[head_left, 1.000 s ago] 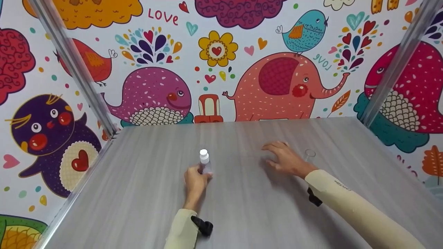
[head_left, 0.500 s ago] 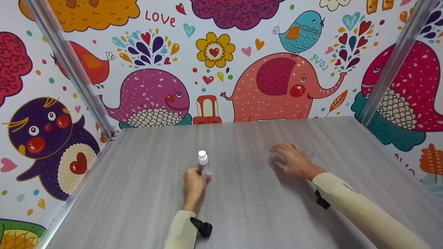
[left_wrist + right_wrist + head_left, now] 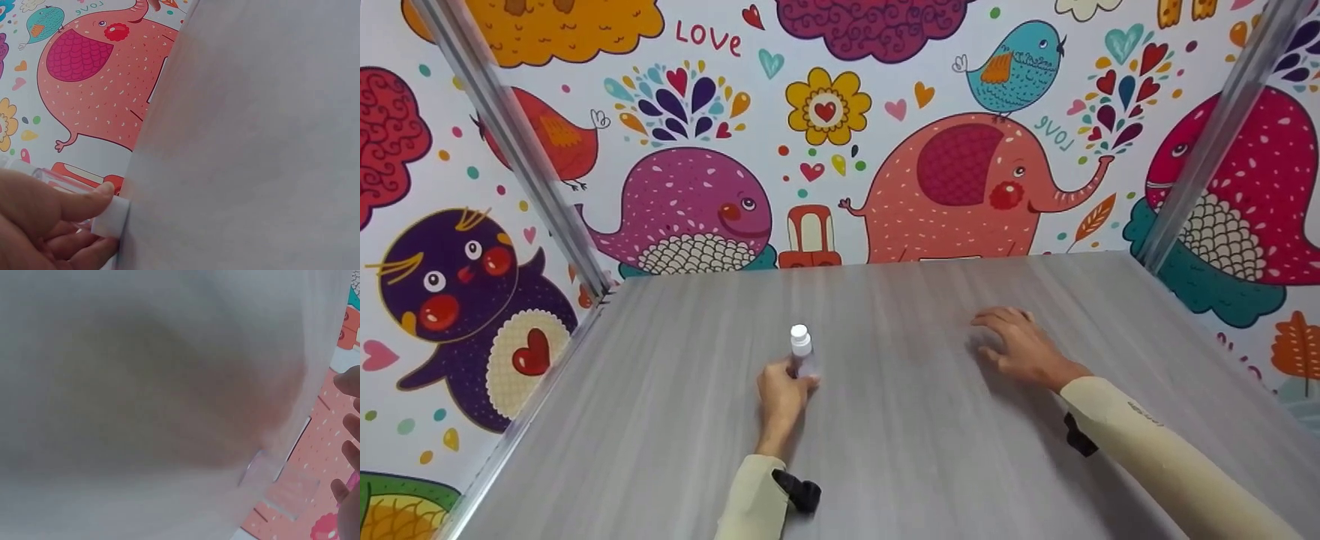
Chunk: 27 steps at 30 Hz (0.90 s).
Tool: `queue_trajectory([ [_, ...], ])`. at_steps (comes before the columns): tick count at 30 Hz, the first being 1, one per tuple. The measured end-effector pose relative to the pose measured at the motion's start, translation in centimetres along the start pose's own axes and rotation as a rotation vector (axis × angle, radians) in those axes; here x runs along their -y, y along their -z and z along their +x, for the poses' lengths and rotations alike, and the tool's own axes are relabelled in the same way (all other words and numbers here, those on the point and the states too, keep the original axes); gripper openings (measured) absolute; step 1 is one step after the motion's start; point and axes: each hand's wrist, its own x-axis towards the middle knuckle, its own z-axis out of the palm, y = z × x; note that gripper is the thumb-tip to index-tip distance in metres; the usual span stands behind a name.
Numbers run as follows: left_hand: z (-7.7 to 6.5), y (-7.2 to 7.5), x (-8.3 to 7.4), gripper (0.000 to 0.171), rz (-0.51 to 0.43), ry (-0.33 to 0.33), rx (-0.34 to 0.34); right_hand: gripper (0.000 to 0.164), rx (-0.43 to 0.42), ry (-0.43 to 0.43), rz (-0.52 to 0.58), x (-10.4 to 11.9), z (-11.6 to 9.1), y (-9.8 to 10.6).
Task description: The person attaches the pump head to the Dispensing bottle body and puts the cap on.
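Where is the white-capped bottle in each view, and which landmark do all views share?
Head: bottle slightly left of centre, in the left hand.
Left wrist: bottle at lower left, partly hidden by that hand.
Right wrist: not in it.
Shared landmark: the coral elephant print.

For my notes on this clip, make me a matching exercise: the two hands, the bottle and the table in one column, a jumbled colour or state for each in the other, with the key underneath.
Column one
1. Left hand
2. Bottle
3. Right hand
4. Table

Column two
A. Fingers relaxed, well apart from the bottle
B. Grey with streaks
C. Gripping the bottle
D. Topped in white

Right pairs
1-C
2-D
3-A
4-B
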Motion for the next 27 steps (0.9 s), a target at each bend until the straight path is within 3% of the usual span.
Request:
queue_trajectory([
  [6, 0.1, 0.1, 0.0, 0.023, 0.015, 0.009, 0.013, 0.047, -0.020, -0.022, 0.001, -0.8, 0.2, 0.8],
  [17, 0.0, 0.0, -0.1, 0.023, 0.017, 0.034, 0.019, 0.065, 0.041, -0.266, 0.157, -2.0, 0.2, 2.4],
  [27, 0.0, 0.1, -0.1, 0.024, 0.040, 0.024, 0.014, 0.065, 0.038, -0.298, 0.208, -3.2, -0.9, 2.3],
])
